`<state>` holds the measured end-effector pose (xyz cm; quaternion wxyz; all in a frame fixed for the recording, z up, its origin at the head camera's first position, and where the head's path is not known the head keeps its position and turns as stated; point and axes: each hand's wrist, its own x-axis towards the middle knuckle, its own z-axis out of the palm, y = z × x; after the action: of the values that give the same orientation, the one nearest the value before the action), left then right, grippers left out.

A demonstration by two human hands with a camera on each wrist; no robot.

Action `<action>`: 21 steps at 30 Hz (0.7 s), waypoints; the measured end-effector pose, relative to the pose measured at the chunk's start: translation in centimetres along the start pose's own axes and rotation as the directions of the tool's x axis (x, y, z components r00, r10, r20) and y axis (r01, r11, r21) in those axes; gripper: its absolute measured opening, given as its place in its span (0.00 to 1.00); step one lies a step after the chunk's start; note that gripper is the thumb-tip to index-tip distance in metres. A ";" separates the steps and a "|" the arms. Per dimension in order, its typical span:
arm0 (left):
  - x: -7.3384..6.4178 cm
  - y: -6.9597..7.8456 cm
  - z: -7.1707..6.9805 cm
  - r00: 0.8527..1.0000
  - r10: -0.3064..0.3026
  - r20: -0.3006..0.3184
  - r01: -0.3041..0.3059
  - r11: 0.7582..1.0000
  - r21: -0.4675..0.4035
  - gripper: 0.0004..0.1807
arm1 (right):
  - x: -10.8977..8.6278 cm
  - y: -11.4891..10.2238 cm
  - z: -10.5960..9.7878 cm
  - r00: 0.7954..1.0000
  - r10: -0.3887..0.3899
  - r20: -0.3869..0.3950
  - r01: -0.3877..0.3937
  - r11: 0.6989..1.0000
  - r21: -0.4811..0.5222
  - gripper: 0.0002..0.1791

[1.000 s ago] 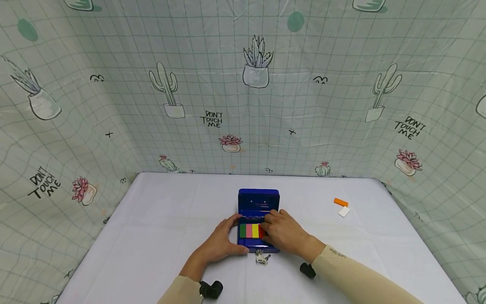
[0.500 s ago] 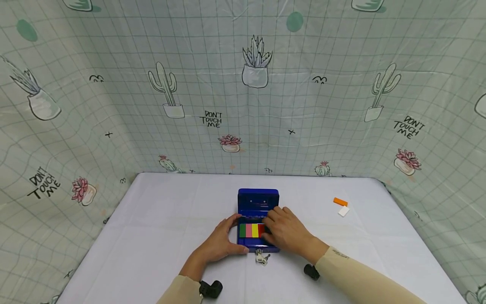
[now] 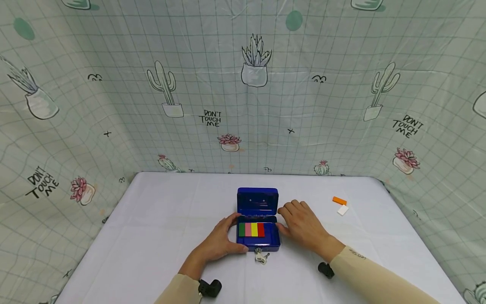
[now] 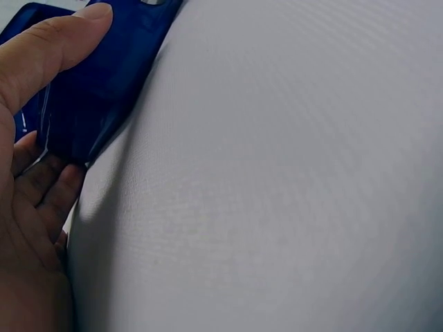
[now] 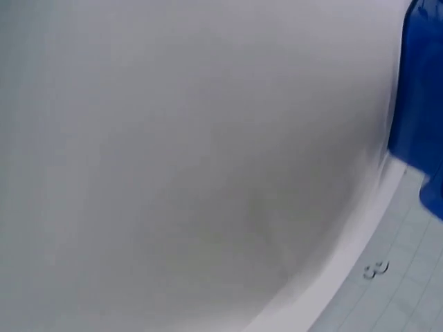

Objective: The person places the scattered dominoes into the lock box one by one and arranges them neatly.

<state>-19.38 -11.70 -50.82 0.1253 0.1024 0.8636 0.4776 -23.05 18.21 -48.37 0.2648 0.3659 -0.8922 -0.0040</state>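
Observation:
A blue metal cash box (image 3: 271, 245) stands on the table with its lid (image 3: 258, 203) raised. Green (image 3: 241, 229), pink (image 3: 248, 229), yellow (image 3: 254, 229) and red (image 3: 260, 229) blocks lie side by side in its left part; bare blue floor shows to their right. My left hand (image 3: 217, 244) holds the box's left side, thumb at the front edge and fingers toward the back, as the left wrist view also shows. Just off the box's right edge is my right hand (image 3: 303, 225), fingers loosely bent and holding nothing. A bunch of keys (image 3: 261, 257) hangs at the front lock.
To the right on the white-covered table (image 3: 159, 211) lie an orange block (image 3: 339, 201) and a white block (image 3: 342, 210), close together. A patterned cloth (image 3: 205, 93) hangs behind the table and along both sides.
My right hand has drawn back to the right, out of the box, so the red block and the floor beside it now show fully. The left hand stays in place.

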 end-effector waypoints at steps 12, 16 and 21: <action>0.1 -0.3 0.0 1.000 0.003 -0.003 -0.004 1.000 -0.014 0.59 | -2.7 4.7 -0.2 0.996 0.068 -0.057 -0.071 0.996 -0.051 0.19; 0.1 -0.4 0.0 1.000 0.004 -0.005 -0.004 1.000 -0.015 0.58 | -3.8 6.4 0.0 0.991 0.068 -0.112 -0.077 0.994 -0.078 0.20; 0.1 -0.3 0.0 1.000 -0.001 -0.006 0.001 1.000 -0.017 0.58 | -5.3 8.5 -0.2 0.988 0.119 -0.102 -0.129 0.987 -0.094 0.21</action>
<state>-19.51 -11.84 -51.09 0.1239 0.0996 0.8600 0.4849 -25.37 27.98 -49.03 0.3252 0.2958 -0.8981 -0.0147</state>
